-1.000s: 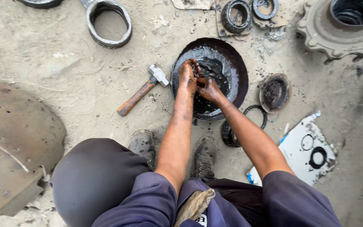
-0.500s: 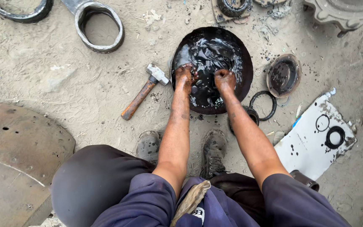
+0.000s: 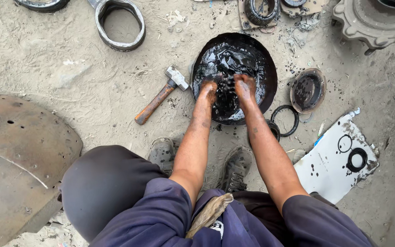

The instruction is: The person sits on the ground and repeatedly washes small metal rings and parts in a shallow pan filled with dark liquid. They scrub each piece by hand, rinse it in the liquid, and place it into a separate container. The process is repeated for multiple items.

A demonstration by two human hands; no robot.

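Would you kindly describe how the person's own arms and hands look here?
Both forearms are bare, with dark blue sleeves pushed up near the elbows. No gloves, watch or rings show. The left hand and right hand are smeared with black oily grime, which speckles the forearms too.

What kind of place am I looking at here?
Probably an open-air mechanic's yard: a round black pan of dark oily liquid on sandy ground, a wooden-handled steel hammer, and a large grey metal gear housing.

We had both hands (image 3: 225,91) in the pan (image 3: 261,55). A hammer (image 3: 161,95) lay left of it, a lid (image 3: 308,90) right.
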